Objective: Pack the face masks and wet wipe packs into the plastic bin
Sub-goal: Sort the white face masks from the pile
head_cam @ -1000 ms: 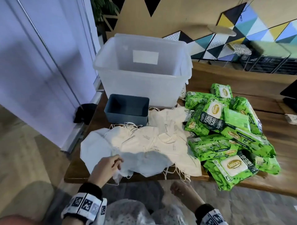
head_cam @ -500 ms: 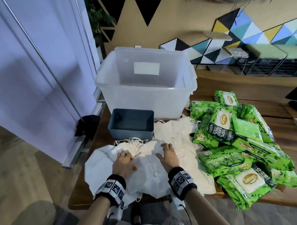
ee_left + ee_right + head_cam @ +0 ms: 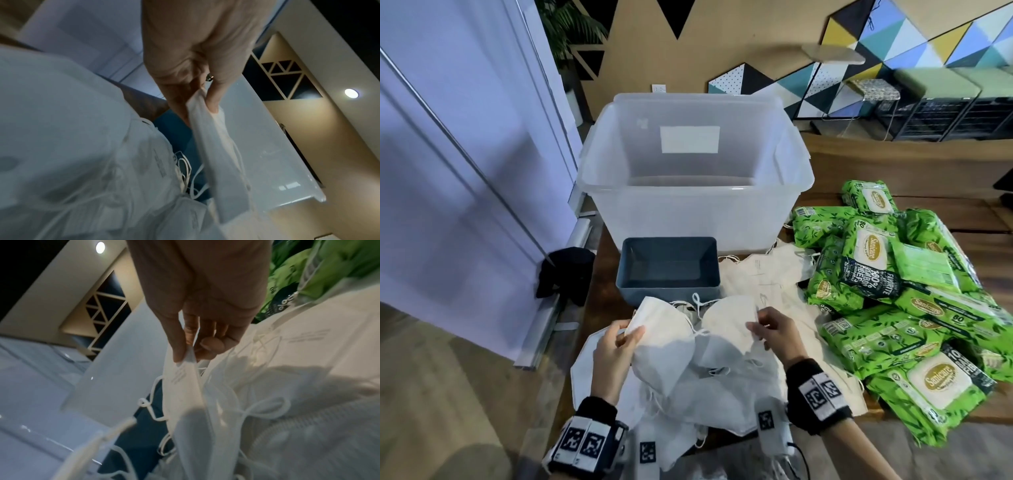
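Observation:
A heap of white face masks [image 3: 688, 394] lies on the wooden table [image 3: 893, 161] in front of me. My left hand [image 3: 616, 346] pinches the edge of one white mask [image 3: 661, 342], seen in the left wrist view as a folded mask [image 3: 213, 134] between thumb and fingers. My right hand [image 3: 770, 329] pinches a second white mask [image 3: 726, 325], whose edge [image 3: 183, 374] hangs from the thumb and fingertips. Both masks are lifted a little above the heap. The clear plastic bin [image 3: 695, 205] stands open behind. Green wet wipe packs [image 3: 893, 291] are piled to the right.
A small grey-blue tray [image 3: 626, 274] sits between the mask heap and the bin. More cream masks [image 3: 763, 281] lie beside it. A black object [image 3: 565, 274] hangs by the white wall panels [image 3: 465, 171] at the left table edge. Shelving and coloured panels stand behind.
Half a second ago both hands pressed flat on the mask heap. Now each hand has pinched a mask and raised it off the heap. The view has moved closer.

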